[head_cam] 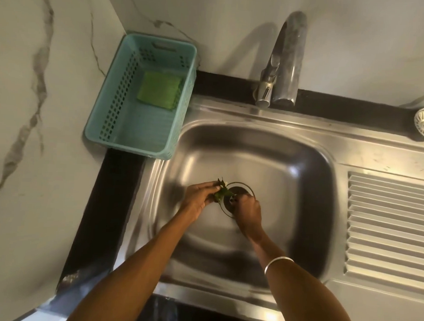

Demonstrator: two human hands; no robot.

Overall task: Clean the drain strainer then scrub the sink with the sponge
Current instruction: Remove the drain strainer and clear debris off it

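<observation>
Strainer (237,192) sits flat in the sink (290,163) bottom, facing up. Left hand (200,196) pinches green leaves (222,190). Right hand (249,211) curls its fingers at the strainer's rim.

A single wide-angle view from the person's head looks steeply down into the sink (274,148), close enough that both forearms enter from the bottom edge and the drain (237,189) sits near the middle. The tap (285,66) and the marble wall behind it fill the top, the basket (106,123) the upper left, the ribbed draining board (389,226) the right. Straight edges bend toward the borders.
</observation>
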